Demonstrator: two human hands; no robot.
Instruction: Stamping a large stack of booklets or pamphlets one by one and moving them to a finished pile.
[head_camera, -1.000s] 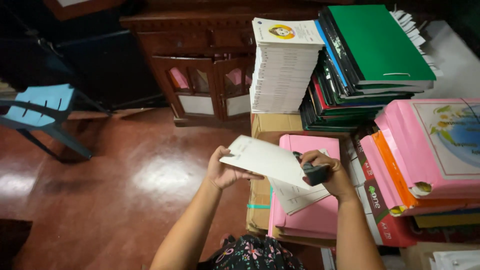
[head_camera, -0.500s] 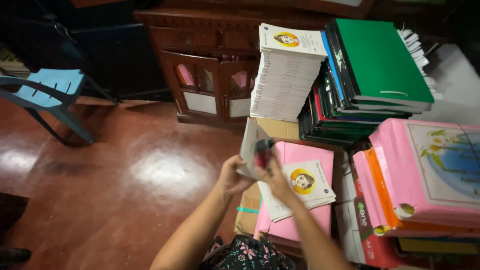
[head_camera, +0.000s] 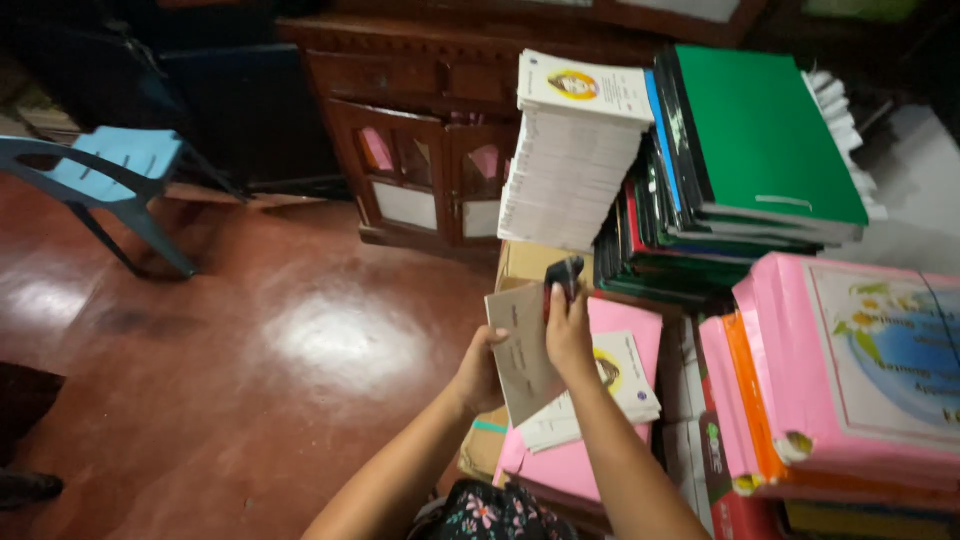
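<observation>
Fingers of left hand (head_camera: 480, 368) pinch thin brown paper booklet (head_camera: 522, 352)'s edge; right hand (head_camera: 568, 335) clamps small black stamp (head_camera: 563, 275) above; likely light, floppy.

School storeroom or office, stacked booklets (head_camera: 575, 160), folders (head_camera: 760, 150), wooden cabinet (head_camera: 420, 130)

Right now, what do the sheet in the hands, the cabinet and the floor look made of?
Sheet: thin paper or card, matte, slightly curved.
Cabinet: dark varnished wood, panelled doors with panes.
Floor: hard reddish-brown surface, polished, mirroring light; tile or coated concrete, unclear.
</observation>
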